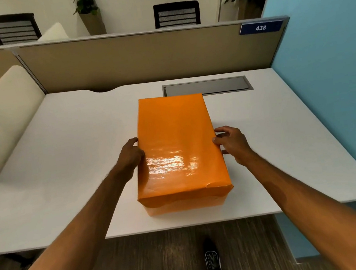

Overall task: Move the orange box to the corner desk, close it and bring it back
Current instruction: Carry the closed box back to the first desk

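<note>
The orange box sits lid-on near the middle of the white desk, which is tucked against a blue wall. The left hand presses its left side and the right hand, fingers spread, touches the right side; neither has lifted it. It looks closed, so I'd guess the carry back comes next, needing a firm two-sided squeeze. A blue plate on the partition reads 438.

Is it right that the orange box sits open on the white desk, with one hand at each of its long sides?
Not quite: the box is closed, its lid on, as the head view shows. The rest holds: it sits on the white desk, with the left hand and right hand at its long sides.
</note>
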